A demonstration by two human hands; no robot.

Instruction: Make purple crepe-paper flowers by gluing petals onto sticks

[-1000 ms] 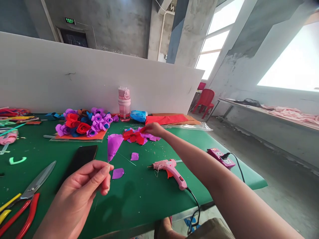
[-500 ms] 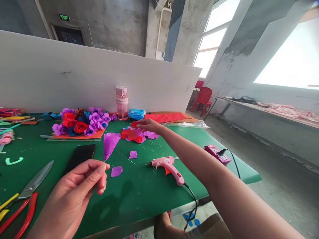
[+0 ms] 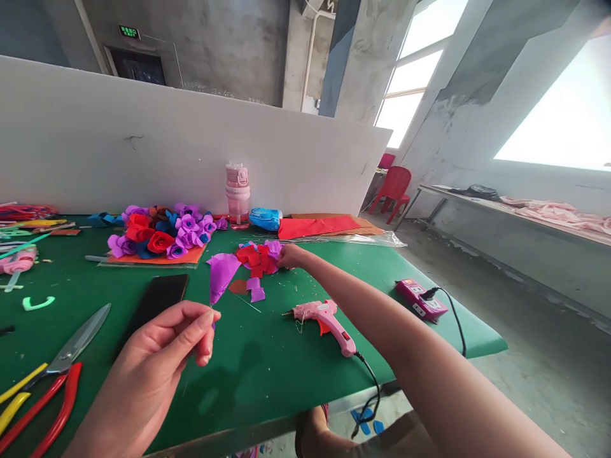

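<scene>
L hand (image 3: 162, 356) pinches purple cone (image 3: 223, 275) left of glue gun (image 3: 327, 321). R hand (image 3: 291, 256) at petal pile (image 3: 258, 257) beyond glue gun, grip unclear. Prob. petal-picking; next needs 1-pc pinch.

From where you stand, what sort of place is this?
Probably a craft workshop: a pink glue gun, a pile of cut coloured pieces and a cluster of artificial flowers lie on the green table. The bare concrete wall beyond suggests a plain, perhaps unfinished building.
</scene>
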